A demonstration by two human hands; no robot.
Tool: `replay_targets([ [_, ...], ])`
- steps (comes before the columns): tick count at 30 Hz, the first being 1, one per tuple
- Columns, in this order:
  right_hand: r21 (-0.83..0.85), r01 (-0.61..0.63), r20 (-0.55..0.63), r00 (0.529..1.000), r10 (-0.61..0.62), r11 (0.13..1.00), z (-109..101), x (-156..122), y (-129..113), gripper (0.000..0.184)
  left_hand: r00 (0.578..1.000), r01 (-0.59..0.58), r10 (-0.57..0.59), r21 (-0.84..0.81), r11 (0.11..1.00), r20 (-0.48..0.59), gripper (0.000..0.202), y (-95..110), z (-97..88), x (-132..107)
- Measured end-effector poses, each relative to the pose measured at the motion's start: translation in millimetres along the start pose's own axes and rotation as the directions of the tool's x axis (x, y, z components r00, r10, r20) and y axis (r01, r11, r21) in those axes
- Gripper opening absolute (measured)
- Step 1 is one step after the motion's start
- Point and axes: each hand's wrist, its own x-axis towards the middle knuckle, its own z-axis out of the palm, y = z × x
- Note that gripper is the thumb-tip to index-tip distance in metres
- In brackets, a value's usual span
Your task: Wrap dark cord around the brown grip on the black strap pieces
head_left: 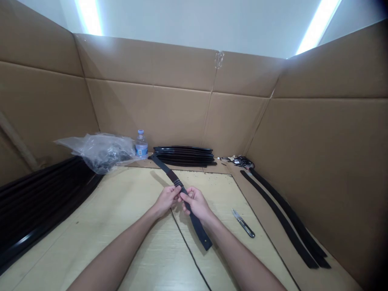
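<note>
A long, flat, slightly curved black strip (198, 230) slants across the middle of the table, its far end away from me and its near end with a small hole. Around its middle are several raised dark bands (178, 183). My left hand (166, 201) is closed on the strip just below these bands. My right hand (198, 205) pinches it right beside, thumb on top. A thin dark cord (189, 250) trails from under my hands toward the near table edge; where it meets the strip is hidden by my fingers.
Thread snips (244, 223) lie right of my hands. Black strips (281, 214) rest along the right side, a stack of black pieces (183, 157) at the back. A water bottle (141, 145), plastic bag (106, 151) and long dark pieces (39, 202) are left. Cardboard walls (151, 105) surround the table.
</note>
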Motion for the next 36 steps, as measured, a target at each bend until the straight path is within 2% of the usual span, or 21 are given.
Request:
replay_targets([
  [7,0.017,0.015,-0.001,1.0,-0.015,1.0,-6,4,1,0.036,0.997,0.018,-0.016,-0.027,0.999,0.07,0.039,4,-3.0,-5],
  [14,-0.012,0.026,-0.041,0.999,-0.027,1.0,-9,3,-2,0.034,0.999,0.04,-0.04,-0.039,0.998,0.002,0.036,-1,-2.2,-3],
  [18,-0.04,0.013,-0.057,0.998,-0.015,0.999,-10,3,-2,0.033,0.999,0.044,-0.043,-0.058,0.997,0.007,0.038,-3,-2.3,-2],
  [22,-0.056,-0.031,-0.005,1.0,0.031,0.998,-15,2,-3,0.041,0.998,0.055,-0.051,-0.083,0.995,0.048,0.042,-1,-0.7,-4],
  [28,-0.089,-0.085,0.076,0.993,0.092,0.992,-22,0,-5,0.032,0.991,0.083,-0.071,-0.108,0.991,0.11,0.038,2,2.7,-8],
  [33,-0.057,-0.052,0.079,0.995,0.057,0.997,-18,-5,-7,0.04,0.993,0.064,-0.054,-0.091,0.994,0.108,0.035,1,4.4,-7],
  [36,-0.127,-0.012,0.105,0.994,0.025,0.992,-18,-5,-9,0.042,0.995,0.052,-0.045,-0.071,0.996,0.091,0.036,1,3.8,-6],
])
